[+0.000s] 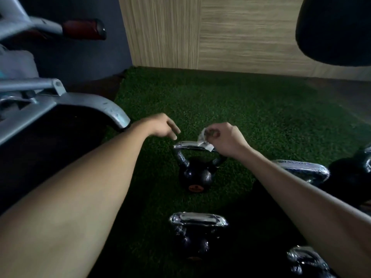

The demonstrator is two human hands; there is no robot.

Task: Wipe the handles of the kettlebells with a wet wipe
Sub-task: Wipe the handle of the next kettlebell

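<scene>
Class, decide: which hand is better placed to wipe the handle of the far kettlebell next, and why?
The right hand: it pinches the wet wipe, which hangs right at the far kettlebell's handle. The left hand hovers beside it, holding nothing.

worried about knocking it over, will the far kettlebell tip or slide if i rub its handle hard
Probably not. The far kettlebell looks like solid black metal, so likely heavy for its size. It stands on green turf, which should resist sliding. Its tall chrome handle gives leverage, so a hard sideways shove might rock it.
</scene>
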